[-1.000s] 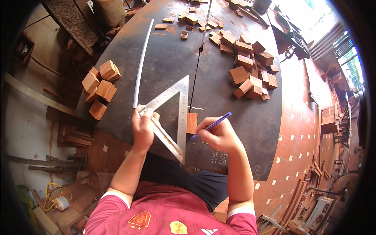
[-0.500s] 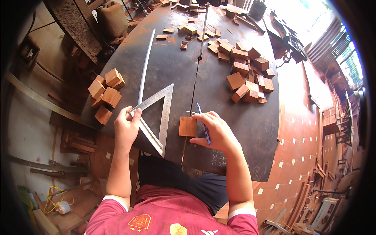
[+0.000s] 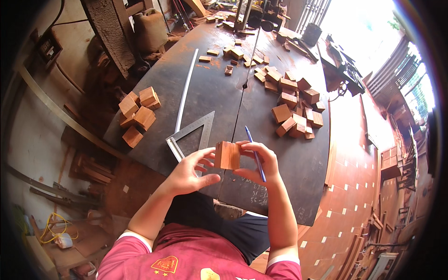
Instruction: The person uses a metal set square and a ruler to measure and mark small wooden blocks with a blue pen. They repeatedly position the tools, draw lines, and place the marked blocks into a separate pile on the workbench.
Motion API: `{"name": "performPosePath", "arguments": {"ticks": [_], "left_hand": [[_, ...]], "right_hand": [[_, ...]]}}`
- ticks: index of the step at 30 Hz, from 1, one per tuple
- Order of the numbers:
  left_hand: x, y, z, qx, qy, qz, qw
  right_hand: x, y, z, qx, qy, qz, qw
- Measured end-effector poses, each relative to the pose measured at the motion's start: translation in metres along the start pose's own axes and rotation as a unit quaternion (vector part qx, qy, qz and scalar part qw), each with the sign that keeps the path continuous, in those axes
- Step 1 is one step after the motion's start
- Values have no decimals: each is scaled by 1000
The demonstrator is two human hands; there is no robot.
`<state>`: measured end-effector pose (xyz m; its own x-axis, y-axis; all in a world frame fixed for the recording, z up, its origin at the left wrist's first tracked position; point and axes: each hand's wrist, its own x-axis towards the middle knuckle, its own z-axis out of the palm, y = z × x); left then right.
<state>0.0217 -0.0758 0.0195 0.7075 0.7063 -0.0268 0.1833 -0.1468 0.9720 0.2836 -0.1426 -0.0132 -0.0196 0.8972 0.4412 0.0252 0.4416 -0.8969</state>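
A square wooden block [image 3: 228,155] is lifted over the near part of the dark table, gripped along its right side by the thumb and fingers of my right hand [image 3: 261,161]. A blue pen [image 3: 255,151] is tucked among the same hand's fingers, slanting across them. My left hand [image 3: 190,173] is open beside the block's left side, thumb and fingers apart; whether a fingertip touches the wood I cannot tell. Just beyond it lies a metal set square [image 3: 205,128] on the table, partly hidden by that hand, its thick edge by a long thin metal strip [image 3: 187,88].
The dark tabletop [image 3: 210,93] has a long slot running away from me. At the left sits a small heap of blocks [image 3: 144,119]; a larger block pile [image 3: 298,105] is at the right. Small offcuts [image 3: 235,53] lie further back, with a machine [image 3: 261,16] at the far end.
My left hand has let go of the set square and moved right, toward the block. My right hand has raised the block off the table, keeping the pen. The view has shifted slightly.
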Motion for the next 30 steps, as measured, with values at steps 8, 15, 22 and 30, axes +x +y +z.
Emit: {"name": "performPosePath", "arguments": {"ticks": [8,15,22,30], "left_hand": [[8,-12,19,-226,-50,53,971],[-2,0,16,-43,68,175,981],[-9,33,5,202,88,243,945],[-14,33,14,272,97,224,931]], "right_hand": [[-1,-6,5,126,-53,51,989],[2,-11,4,19,-59,68,996],[1,-11,0,130,-91,89,983],[2,-12,0,100,-65,125,985]]}}
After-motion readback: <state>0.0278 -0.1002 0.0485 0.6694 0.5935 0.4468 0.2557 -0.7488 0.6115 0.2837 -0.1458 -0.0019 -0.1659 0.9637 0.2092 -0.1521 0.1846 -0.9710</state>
